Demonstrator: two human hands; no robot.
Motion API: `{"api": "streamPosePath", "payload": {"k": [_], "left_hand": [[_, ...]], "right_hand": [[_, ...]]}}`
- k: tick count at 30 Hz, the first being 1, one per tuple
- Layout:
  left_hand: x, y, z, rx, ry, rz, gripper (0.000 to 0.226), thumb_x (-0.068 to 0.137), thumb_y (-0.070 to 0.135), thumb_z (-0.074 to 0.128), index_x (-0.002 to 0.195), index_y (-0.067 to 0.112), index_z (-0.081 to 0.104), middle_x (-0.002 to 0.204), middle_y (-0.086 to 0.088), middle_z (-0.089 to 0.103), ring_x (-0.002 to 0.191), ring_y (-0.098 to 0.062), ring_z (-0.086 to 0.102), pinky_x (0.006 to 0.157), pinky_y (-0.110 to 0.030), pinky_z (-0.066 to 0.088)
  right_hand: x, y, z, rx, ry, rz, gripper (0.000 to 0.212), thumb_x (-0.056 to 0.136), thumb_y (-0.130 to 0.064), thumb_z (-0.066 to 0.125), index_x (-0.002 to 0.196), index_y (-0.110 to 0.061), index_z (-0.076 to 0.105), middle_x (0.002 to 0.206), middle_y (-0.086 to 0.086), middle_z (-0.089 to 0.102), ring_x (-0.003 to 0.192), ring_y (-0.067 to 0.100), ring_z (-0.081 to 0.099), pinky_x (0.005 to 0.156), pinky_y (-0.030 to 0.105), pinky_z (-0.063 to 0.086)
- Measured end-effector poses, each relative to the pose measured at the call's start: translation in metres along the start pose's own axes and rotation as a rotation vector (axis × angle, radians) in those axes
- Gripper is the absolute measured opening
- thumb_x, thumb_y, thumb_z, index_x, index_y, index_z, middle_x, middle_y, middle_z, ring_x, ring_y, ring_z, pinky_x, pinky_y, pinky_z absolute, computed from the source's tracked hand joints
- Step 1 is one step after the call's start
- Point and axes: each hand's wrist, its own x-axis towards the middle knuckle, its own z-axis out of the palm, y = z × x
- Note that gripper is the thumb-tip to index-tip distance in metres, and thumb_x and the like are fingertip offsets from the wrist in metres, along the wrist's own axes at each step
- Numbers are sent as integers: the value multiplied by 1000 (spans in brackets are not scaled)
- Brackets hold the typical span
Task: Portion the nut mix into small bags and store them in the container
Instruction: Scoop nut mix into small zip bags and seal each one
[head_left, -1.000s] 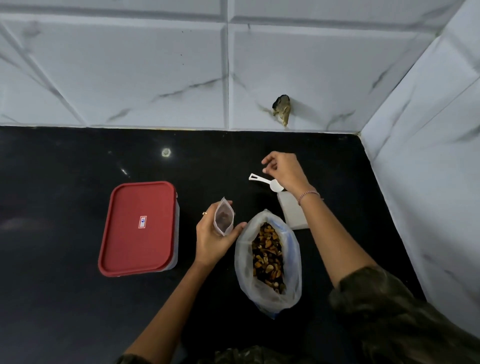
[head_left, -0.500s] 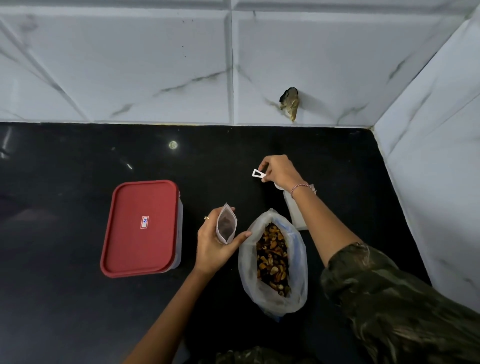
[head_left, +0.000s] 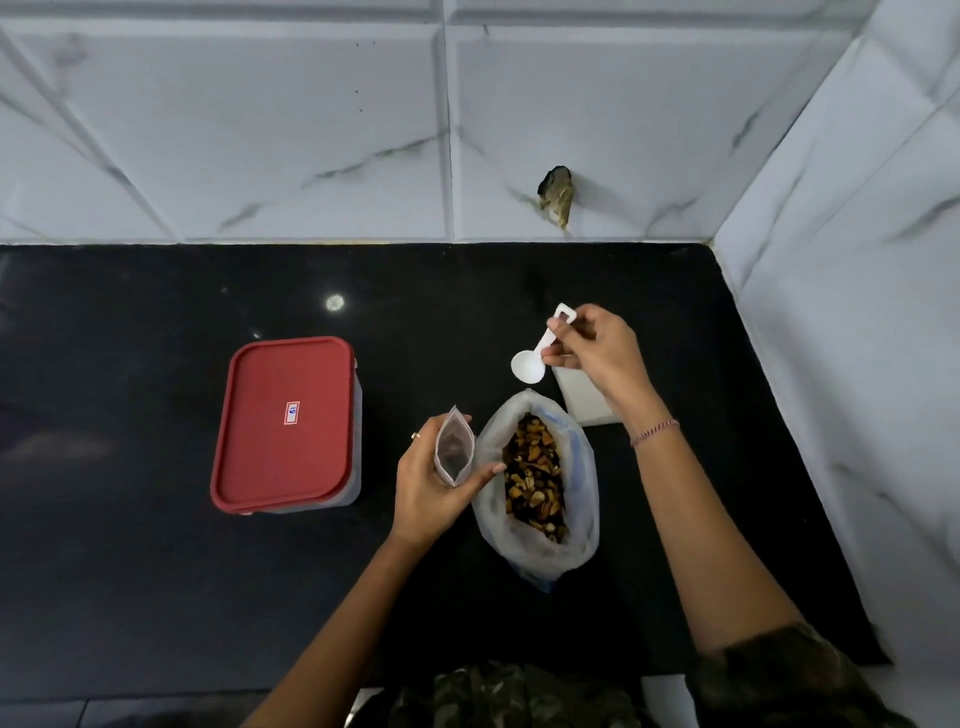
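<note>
**Figure: Portioning nut mix, with the first scoop not yet taken**

Nearest the viewer, a camouflage sleeve (head_left: 779, 675) covers the person's right upper arm, and both bare forearms reach forward over the black countertop (head_left: 130, 571). The left hand (head_left: 431, 488) grips a small bag (head_left: 454, 449), with fingers curled behind it and the thumb across its near side. The bag is held upright with its mouth open. Its inside looks dark, and whether it holds any nuts cannot be told.

Just to the right, touching the thumb, the large clear bag (head_left: 540, 551) lies on the counter with its mouth open. The nut mix (head_left: 535, 473) inside is a loose heap of brown, tan and dark pieces and looks plentiful.

To the left and well apart stands the rectangular container (head_left: 356, 467), with its red lid (head_left: 288, 423) on.

Farther back, the right hand (head_left: 597, 358) pinches the handle of a white plastic scoop (head_left: 528, 367) between thumb and fingertips. The scoop's bowl is empty and hangs just beyond the large bag's mouth. Beneath this hand lies a flat white item (head_left: 584, 402), possibly spare bags. The marbled tiled wall (head_left: 260, 130) closes the scene.

The task appears to be at an early stage. No filled bag is visible, so scooping, sealing, opening the container and stowing all remain.
</note>
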Motion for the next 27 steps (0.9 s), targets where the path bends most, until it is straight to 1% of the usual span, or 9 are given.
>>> {"api": "streamPosePath", "payload": {"k": [2,5,7,10,13,16,18,23,27], "left_hand": [[-9,-1,-1,14,-7,-2,68,68,59,75,114,12,59,103,5,67,98,-8,64,84,-15,48],[-22,-6,-1,73,7,-20,69,68,63,72,115,14,59,106,7,64,99,-10,61,84,-23,51],[-29,-9,0,87,1,-27,68,69,62,73,115,14,59,108,6,63,101,-11,60,83,-29,53],[-38,-14,3,79,-13,-44,66,70,59,74,116,14,58,112,5,63,105,-13,60,86,-34,53],[-45,-17,5,47,-18,-71,63,71,56,75,116,16,57,112,6,63,106,-12,60,87,-33,54],[-49,-19,9,21,-21,-85,62,71,55,74,115,15,58,110,6,63,104,-12,61,86,-33,54],[-51,-20,11,-2,-34,-86,61,72,53,75,115,12,59,111,5,64,105,-14,62,87,-36,54],[-51,-20,14,-48,-56,-93,62,72,51,75,117,11,59,114,4,63,108,-15,61,90,-37,54],[-51,-20,15,-42,-66,-84,65,72,53,74,119,11,59,115,4,62,109,-12,60,89,-34,54]], "right_hand": [[-22,7,-6,36,-1,32,15,91,-15,60,101,-4,59,96,12,65,73,11,70,64,20,56],[-51,23,-12,-33,20,42,7,90,-14,62,95,-10,58,95,10,67,76,13,71,72,27,59],[-67,36,-13,-77,60,28,5,89,-13,62,90,-13,57,91,7,69,76,12,72,75,29,59],[-83,54,-8,-182,137,-29,9,87,-11,63,89,-15,55,85,2,70,74,8,71,73,25,58],[-90,68,0,-384,184,-179,11,87,-12,65,93,-13,56,83,0,68,76,5,67,68,18,55],[-93,75,6,-567,174,-252,13,90,-15,62,100,-10,56,87,3,66,75,8,60,61,12,43],[-95,77,8,-658,147,-255,15,92,-16,59,104,-10,55,89,4,64,76,8,58,62,14,40],[-96,81,6,-615,201,-221,18,90,-15,61,106,-9,55,92,6,67,80,9,61,63,11,42],[-92,86,0,-525,272,-192,19,88,-15,64,104,-10,56,90,5,69,80,12,66,67,18,51]]}}
